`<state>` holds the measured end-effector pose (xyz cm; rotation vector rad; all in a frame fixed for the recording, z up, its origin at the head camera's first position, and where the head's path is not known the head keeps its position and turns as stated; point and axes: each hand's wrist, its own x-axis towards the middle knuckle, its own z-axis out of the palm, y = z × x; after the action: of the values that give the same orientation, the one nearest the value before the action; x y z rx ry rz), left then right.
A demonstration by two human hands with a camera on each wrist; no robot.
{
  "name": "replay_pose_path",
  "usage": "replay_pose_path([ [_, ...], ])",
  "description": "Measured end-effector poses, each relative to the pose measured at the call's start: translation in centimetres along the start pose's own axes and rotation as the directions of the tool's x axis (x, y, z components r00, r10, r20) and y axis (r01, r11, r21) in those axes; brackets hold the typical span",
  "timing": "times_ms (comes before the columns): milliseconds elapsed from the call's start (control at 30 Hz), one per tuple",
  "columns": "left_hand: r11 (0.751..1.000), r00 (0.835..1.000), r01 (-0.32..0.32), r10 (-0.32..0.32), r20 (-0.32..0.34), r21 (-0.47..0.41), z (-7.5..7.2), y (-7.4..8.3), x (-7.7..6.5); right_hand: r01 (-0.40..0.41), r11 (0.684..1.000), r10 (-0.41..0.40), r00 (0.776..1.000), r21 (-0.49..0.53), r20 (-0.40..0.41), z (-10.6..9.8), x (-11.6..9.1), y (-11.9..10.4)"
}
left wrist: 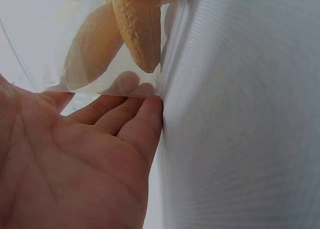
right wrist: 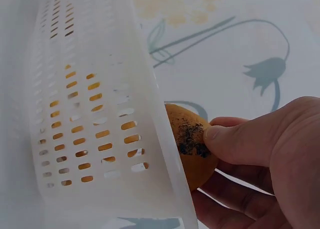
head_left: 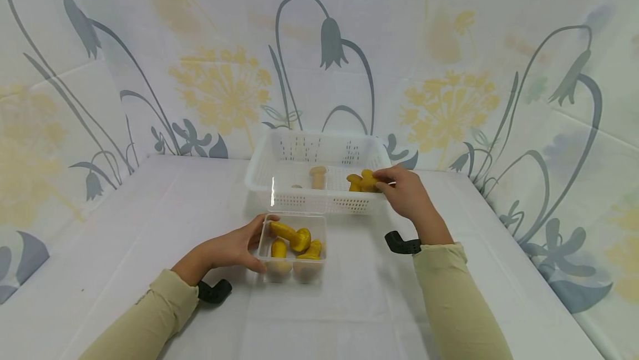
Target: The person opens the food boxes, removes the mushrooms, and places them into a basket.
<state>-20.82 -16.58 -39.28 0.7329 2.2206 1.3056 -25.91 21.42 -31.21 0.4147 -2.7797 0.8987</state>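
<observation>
My left hand [head_left: 227,248] holds a clear plastic box [head_left: 294,260] by its left side, thumb at the front corner and fingers along the back. Inside lie yellow toy-like mushrooms [head_left: 284,231], one of them across the others; their bumpy undersides show through the wall in the left wrist view. At the right end of a white perforated basket [head_left: 299,201], my right hand [head_left: 406,192] pinches a yellow mushroom [right wrist: 187,146] between thumb and fingers. Dark specks mark its cap in the right wrist view. Another yellow mushroom [head_left: 354,182] is just left of it in the basket.
A paler mushroom [head_left: 317,177] stands out in the middle of the basket, with a small piece of another [head_left: 297,186] by the front wall. The box sits directly before the basket on a white cloth [head_left: 369,304]. Flower-patterned fabric [head_left: 309,71] rises behind.
</observation>
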Motion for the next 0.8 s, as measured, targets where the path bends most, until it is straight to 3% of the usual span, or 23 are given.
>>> replay_pose_path([
  [367,1.000,1.000,0.000,0.000,0.005,-0.009,0.0,-0.2,0.1,0.040,0.995,-0.043,0.998,-0.086,-0.034,0.4,-0.1,-0.5],
  [800,1.000,1.000,-0.012,0.013,0.011,-0.021,0.0,-0.1,0.1,0.021,0.998,-0.021,1.000,-0.063,-0.013,0.3,-0.3,-1.5],
])
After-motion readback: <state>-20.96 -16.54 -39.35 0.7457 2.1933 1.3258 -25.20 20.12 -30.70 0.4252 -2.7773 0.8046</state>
